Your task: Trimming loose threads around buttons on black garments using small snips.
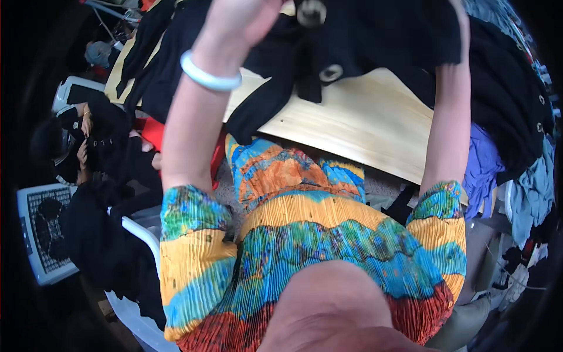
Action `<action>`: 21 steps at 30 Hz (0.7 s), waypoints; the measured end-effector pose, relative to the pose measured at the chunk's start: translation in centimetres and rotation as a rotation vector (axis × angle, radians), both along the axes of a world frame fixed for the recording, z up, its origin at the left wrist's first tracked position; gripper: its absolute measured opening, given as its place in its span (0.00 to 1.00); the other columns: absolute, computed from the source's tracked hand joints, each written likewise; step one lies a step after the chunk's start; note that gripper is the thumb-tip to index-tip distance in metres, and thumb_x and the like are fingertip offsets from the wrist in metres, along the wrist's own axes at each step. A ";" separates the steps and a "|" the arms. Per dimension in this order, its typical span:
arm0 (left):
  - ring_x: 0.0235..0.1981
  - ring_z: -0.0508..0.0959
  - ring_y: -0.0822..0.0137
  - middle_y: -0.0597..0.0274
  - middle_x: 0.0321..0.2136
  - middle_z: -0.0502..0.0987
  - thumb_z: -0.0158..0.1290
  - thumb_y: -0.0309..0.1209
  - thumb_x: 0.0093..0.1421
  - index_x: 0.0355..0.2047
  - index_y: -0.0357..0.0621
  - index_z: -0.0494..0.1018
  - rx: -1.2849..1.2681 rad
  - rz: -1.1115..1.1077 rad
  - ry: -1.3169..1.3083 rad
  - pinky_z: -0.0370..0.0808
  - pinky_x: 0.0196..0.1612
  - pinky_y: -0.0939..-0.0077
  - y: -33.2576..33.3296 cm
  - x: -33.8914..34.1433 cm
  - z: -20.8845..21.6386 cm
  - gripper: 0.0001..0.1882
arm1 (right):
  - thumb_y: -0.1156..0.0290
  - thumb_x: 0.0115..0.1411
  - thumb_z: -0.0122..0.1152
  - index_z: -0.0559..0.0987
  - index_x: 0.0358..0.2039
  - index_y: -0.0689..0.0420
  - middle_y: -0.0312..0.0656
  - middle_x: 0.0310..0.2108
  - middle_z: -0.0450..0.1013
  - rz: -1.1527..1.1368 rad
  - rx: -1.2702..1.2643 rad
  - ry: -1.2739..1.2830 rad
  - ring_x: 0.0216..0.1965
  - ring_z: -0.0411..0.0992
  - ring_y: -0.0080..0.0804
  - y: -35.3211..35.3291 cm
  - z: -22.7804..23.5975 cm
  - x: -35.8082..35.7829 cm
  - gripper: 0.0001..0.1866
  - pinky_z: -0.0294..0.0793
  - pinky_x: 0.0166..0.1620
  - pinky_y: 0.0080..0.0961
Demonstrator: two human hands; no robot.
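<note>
A black garment with large round buttons is spread in front of me, raised over the pale wooden table. At the upper edge, my left hand is beside its buttoned part; the fingers are cut off and blurred, so their grip does not show. A pale bangle circles that wrist. My right forearm goes up behind the garment's right side, and the hand itself is out of sight. One dark strip of cloth hangs over the table's near edge.
More black garments lie at the table's left and right. Purple cloth and grey-blue cloth hang at the right. On the left another person's hands work on black buttoned cloth, near a grey plastic basket.
</note>
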State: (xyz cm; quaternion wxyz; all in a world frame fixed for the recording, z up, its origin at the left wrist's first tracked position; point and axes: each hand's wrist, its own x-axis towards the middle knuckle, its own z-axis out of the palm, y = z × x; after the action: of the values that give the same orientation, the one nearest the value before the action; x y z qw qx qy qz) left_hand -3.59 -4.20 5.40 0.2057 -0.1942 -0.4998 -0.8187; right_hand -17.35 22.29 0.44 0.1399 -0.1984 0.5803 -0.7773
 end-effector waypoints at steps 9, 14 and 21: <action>0.42 0.71 0.72 0.62 0.39 0.71 0.45 0.20 0.54 0.45 0.37 0.64 0.241 -0.145 -0.535 0.65 0.49 0.78 5.6 8.4 -8.2 0.16 | 0.69 0.53 0.56 0.71 0.42 0.63 0.39 0.34 0.72 -0.186 0.424 0.106 0.38 0.69 0.21 2.5 -4.7 10.3 0.16 0.65 0.45 0.15; 0.37 0.71 0.76 0.64 0.36 0.72 0.47 0.19 0.53 0.44 0.38 0.65 0.102 -0.155 -0.557 0.68 0.44 0.83 6.6 10.5 -6.2 0.16 | 0.72 0.50 0.58 0.73 0.42 0.57 0.30 0.33 0.72 0.093 0.288 0.457 0.19 0.55 0.07 -0.6 0.5 13.5 0.16 0.57 0.25 0.07; 0.39 0.73 0.71 0.59 0.38 0.72 0.45 0.17 0.52 0.43 0.36 0.64 0.188 -0.261 -0.515 0.69 0.45 0.80 6.4 13.2 -5.8 0.16 | 0.73 0.51 0.56 0.70 0.45 0.61 0.31 0.32 0.70 0.605 0.148 0.370 0.25 0.62 0.11 -3.3 1.4 14.5 0.19 0.62 0.29 0.08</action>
State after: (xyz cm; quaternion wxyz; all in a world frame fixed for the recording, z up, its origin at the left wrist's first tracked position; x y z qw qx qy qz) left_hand 9.66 2.22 -0.38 -0.0176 -0.0231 -0.4285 -0.9031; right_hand -2.81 18.97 1.84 0.2701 -0.4880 0.5654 -0.6076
